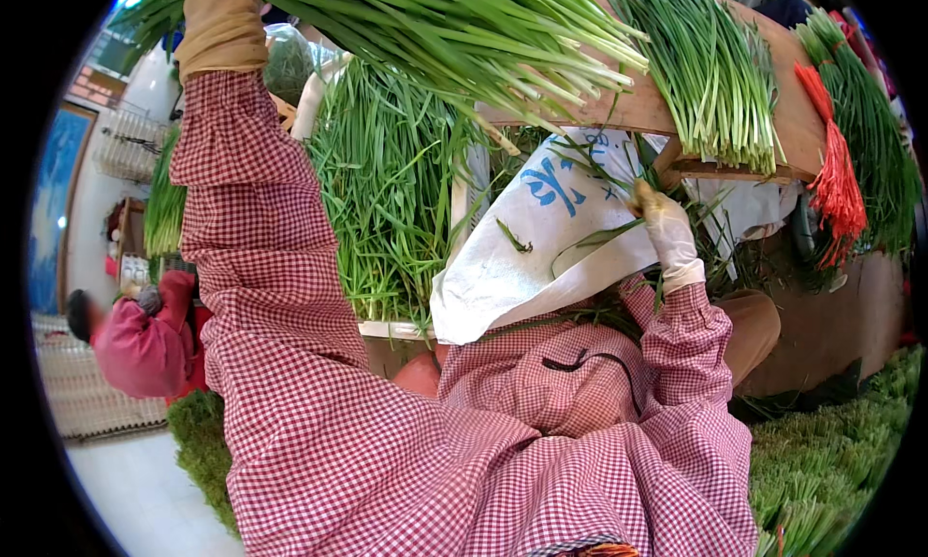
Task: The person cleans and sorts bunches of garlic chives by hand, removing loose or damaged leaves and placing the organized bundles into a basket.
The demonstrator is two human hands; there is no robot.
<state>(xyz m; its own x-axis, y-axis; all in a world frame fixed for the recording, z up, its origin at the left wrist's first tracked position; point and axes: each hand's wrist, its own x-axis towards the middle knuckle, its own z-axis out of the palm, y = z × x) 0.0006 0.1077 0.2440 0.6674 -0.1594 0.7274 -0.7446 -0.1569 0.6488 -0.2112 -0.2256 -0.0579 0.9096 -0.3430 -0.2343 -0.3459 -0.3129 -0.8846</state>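
Note:
My left hand [221,32], in a tan glove, is raised at the top left and grips a large bunch of garlic chives [435,35]. Their pale cut ends point right, and part of the hand is cut off by the picture's edge. My right hand [663,227], in a whitish glove, is curled around a few loose leaf blades [602,162] over a white woven sack [536,245]. The sack bears blue writing and is draped over my lap. A scrap of leaf [513,236] lies on it.
Left of the sack, a white crate [391,330] holds loose chives [391,195]. On a wooden board [790,108] lie another chive bunch [718,86] and red ties [834,166]. More greens [834,455] cover the lower right. A person in pink [145,339] is at the left.

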